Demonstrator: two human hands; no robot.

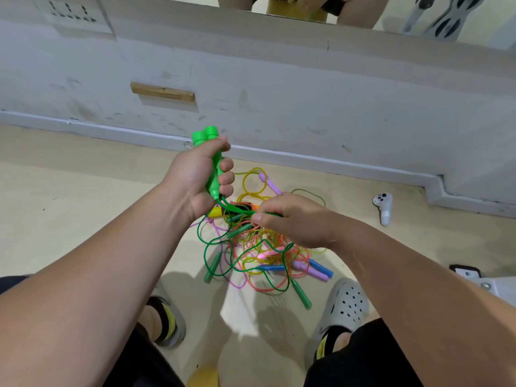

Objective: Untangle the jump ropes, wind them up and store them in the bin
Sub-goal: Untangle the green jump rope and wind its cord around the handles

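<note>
- Our left hand point(195, 177) has its fingers point(226, 178) curled tight around both bright green handles point(207, 134), caps pointing up.
- Our right hand point(293, 223) pinches the green cord point(237, 210) just below them.
- The rest of the jump ropes point(262, 255) lie tangled on the floor point(83, 191) under our hands, with a white controller point(384, 208) off to the right.

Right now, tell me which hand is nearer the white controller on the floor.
Right. The right hand, pinching green cord, sits left of the white controller; the left hand, gripping the green handles, is farther left.
</note>
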